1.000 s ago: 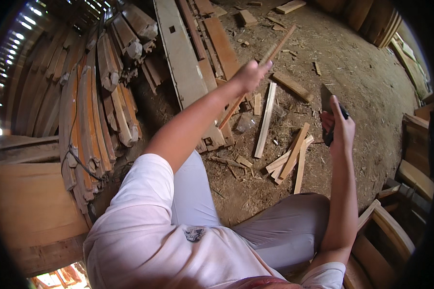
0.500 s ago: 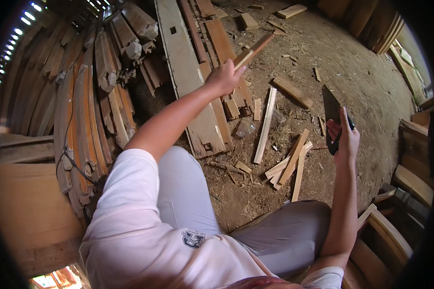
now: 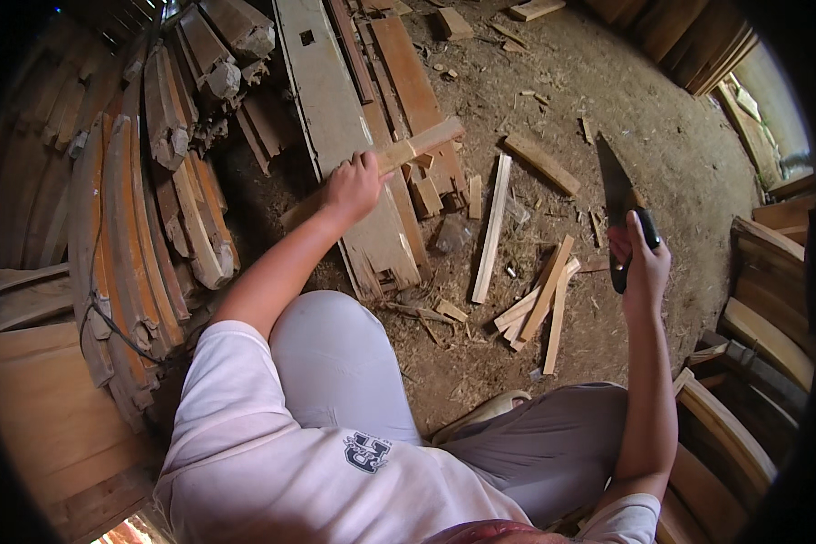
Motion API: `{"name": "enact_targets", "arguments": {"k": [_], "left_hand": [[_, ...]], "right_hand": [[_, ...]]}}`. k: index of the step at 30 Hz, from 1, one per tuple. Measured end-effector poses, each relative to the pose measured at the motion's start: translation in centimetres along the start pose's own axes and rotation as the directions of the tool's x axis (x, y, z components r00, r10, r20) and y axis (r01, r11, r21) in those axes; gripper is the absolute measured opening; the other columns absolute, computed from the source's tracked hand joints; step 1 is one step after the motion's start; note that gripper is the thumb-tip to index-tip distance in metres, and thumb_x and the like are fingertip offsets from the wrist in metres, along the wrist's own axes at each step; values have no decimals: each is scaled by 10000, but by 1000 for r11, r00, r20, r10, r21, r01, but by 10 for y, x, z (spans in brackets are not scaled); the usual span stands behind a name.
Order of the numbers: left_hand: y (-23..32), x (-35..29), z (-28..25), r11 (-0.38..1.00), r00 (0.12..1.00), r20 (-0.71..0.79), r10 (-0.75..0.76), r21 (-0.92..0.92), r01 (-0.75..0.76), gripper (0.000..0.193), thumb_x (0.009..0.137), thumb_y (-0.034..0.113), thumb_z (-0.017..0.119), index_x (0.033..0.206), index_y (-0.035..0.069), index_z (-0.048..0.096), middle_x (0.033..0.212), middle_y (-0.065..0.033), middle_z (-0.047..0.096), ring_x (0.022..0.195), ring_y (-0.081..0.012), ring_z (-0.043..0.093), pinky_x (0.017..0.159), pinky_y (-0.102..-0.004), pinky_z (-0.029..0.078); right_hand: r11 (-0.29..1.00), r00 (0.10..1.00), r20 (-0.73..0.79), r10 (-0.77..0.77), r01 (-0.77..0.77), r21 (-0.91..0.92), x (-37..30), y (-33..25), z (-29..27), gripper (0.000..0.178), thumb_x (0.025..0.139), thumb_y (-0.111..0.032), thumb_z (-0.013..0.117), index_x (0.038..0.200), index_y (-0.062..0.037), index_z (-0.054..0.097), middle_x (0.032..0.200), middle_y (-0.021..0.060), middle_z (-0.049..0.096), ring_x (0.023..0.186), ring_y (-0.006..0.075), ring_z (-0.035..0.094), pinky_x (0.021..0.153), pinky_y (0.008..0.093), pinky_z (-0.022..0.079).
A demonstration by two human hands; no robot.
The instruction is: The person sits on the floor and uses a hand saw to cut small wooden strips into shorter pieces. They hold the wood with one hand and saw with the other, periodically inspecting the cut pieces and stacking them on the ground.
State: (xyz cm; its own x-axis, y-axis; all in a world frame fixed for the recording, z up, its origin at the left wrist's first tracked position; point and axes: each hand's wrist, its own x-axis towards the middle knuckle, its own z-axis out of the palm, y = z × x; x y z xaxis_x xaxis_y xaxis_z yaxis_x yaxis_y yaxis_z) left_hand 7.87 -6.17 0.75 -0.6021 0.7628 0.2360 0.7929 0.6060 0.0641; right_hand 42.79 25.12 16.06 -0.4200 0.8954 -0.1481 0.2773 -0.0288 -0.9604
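Note:
My left hand (image 3: 353,188) is closed around a narrow wooden strip (image 3: 423,140). The strip lies slantwise across a long, flat grey-brown board (image 3: 340,109) and the brown planks (image 3: 410,77) beside it; whether it rests on them or is held just above, I cannot tell. On the right, my right hand (image 3: 642,258) grips the black handle of a handsaw (image 3: 616,181). Its dark blade points up and away over the dirt floor, apart from the wood. Part of the saw's handle is hidden by my fingers.
Cut wooden sticks (image 3: 544,295) lie in a small heap before my knees, near a longer pale stick (image 3: 492,227). Offcuts (image 3: 541,164) and shavings litter the dirt floor (image 3: 689,181). Stacked weathered timbers (image 3: 122,245) stand at left; curved wooden pieces (image 3: 725,422) are at right.
My left hand has drawn the wooden strip nearer and to the left, and the strip has turned flatter across the boards. My right hand still holds the handsaw, little moved.

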Motion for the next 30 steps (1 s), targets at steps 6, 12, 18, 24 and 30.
{"name": "enact_targets", "arguments": {"k": [6,12,18,24,30], "left_hand": [[3,3,17,964,987,-161,-1,-263,-42,374,928,313,720,997,11,512,1020,-251,576,1075,-453,541,924,-551,452],[8,-5,29,993,981,-184,62,-88,-79,471,945,259,676,1249,-48,487,1360,-255,529,1446,-419,384,1154,-548,339],[23,-6,8,983,987,-70,148,-98,-154,576,938,237,678,1362,-92,467,1485,-223,471,1511,-377,305,1234,-489,285],[3,-4,18,975,976,-171,133,-153,-160,705,938,231,686,1513,-28,371,1585,-227,383,1493,-376,335,1234,-483,271],[12,5,11,985,987,-32,157,-71,-159,546,994,300,612,1399,-26,442,1506,-232,459,1478,-371,355,1218,-492,289]], "right_hand": [[997,995,57,81,-81,-6,-14,-13,17,354,950,-354,766,1031,-13,715,909,87,755,756,134,700,691,280,551],[1000,994,113,-10,8,13,-6,-5,26,406,962,-386,749,1069,-2,675,909,99,756,845,149,735,753,289,581],[999,996,72,-54,54,-4,-4,5,28,382,983,-374,726,985,7,695,842,78,757,751,107,712,636,264,551],[999,995,96,-1,5,-43,-2,-2,33,346,930,-370,785,1001,-36,731,867,77,759,750,106,664,677,270,518],[998,998,63,0,-3,57,-8,-5,15,351,961,-336,758,1061,-4,704,917,109,762,850,148,731,758,286,565]]}}
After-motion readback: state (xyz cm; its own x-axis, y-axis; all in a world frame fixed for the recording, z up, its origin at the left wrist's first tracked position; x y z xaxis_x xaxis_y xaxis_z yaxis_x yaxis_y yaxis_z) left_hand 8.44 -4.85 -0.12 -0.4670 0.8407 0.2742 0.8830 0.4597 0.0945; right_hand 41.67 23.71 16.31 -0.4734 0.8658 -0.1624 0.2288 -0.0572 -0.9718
